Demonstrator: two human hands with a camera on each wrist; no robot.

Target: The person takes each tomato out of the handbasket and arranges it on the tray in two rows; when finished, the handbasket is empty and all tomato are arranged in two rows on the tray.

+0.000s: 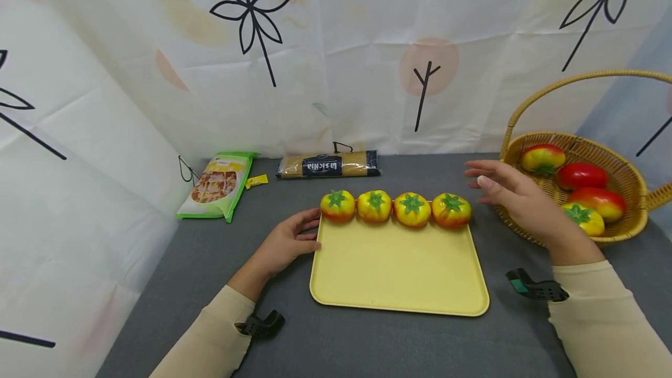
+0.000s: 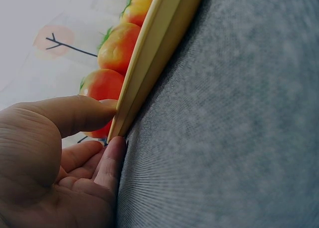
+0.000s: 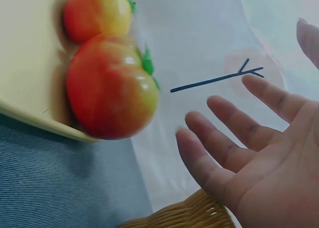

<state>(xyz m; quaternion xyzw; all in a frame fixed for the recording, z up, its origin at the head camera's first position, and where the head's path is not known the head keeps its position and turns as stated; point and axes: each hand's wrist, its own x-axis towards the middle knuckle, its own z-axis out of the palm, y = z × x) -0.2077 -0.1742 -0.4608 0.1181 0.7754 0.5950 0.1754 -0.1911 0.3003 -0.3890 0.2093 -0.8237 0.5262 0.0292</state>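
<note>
A yellow tray [image 1: 399, 267] lies on the grey tabletop, with several red-and-yellow tomatoes [image 1: 412, 210] lined up along its far edge, green leafy tops showing. My left hand [image 1: 286, 244] holds the tray's left edge near the far corner; in the left wrist view the thumb [image 2: 89, 113] is at the rim and fingertips sit by its underside. To the right of the end tomato [image 3: 112, 88], my right hand [image 1: 517, 200] is raised between tray and basket. Its fingers are spread and relaxed, apart from the tomato, with nothing in the palm.
A wicker basket [image 1: 637, 223] with a tall handle stands at right, holding a tomato [image 1: 585, 219] and several red fruits [image 1: 583, 175]. Towards the back left lie a green food bag [image 1: 217, 185], a small yellow packet [image 1: 256, 181] and a pack of spaghetti [image 1: 328, 165]. A patterned cloth [image 1: 357, 74] hangs behind.
</note>
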